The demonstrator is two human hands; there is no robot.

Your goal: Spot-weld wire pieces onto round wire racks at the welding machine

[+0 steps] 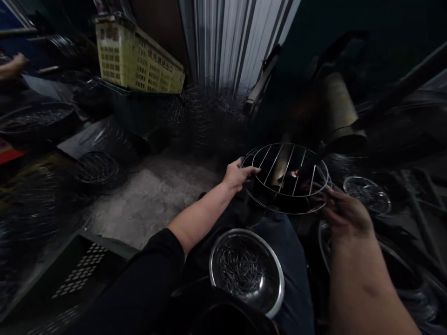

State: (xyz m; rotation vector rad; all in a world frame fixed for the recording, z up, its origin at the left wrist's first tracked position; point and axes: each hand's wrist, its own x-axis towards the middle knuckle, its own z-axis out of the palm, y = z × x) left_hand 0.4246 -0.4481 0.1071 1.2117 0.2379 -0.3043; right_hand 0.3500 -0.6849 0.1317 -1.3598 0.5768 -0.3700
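A round wire rack [268, 167], with a ring of bars on top and a second ring below, is held up before a dark machine with metal electrodes [282, 163]. My left hand [239, 176] grips its left rim, thumb over the top. On the opposite side, my right hand [344, 204] is closed on the rim; some of its fingers are hidden behind the wire. Below, a steel bowl [275, 279] sits at my lap with many short bent wire pieces [240, 270] inside.
A yellow crate [139, 60] rests on a dark bin at the back left. A green crate [80, 270] stands at the lower left. Stacked wire racks [98, 167] lie further left. A dish of small metal parts [366, 195] is at the right. Another person's hand [16, 65] shows far left.
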